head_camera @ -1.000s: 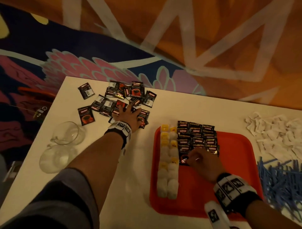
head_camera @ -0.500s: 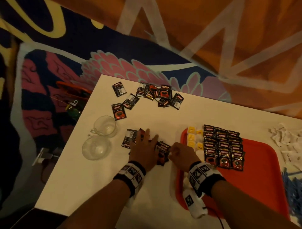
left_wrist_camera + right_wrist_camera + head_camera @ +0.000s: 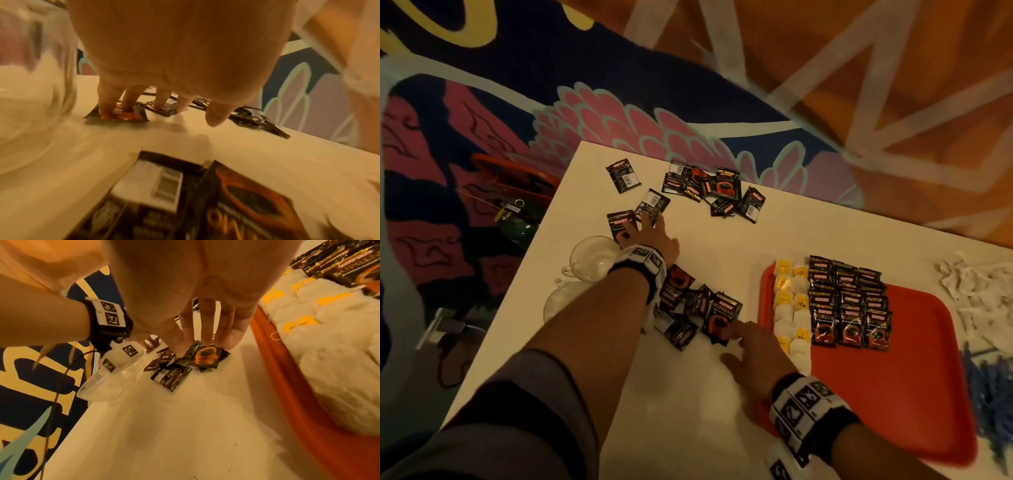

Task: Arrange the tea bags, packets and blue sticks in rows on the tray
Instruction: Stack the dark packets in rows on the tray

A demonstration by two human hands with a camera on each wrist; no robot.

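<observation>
A red tray holds two columns of white tea bags with yellow tags and three columns of black coffee packets. My left hand reaches far left, its straight fingers pressing on two loose packets near the table's left edge. A small heap of packets lies left of the tray. My right hand lies flat beside it, fingertips on the heap's nearest packet. More packets are scattered at the far edge. Blue sticks lie right of the tray.
Two clear glass cups stand at the white table's left edge, just beside my left wrist. White paper packets are piled at the far right. A patterned rug covers the floor beyond.
My left hand dragged a batch of packets toward the tray, left them there and has reached back out to two loose packets. My right hand left the tray and now rests on the heap.
</observation>
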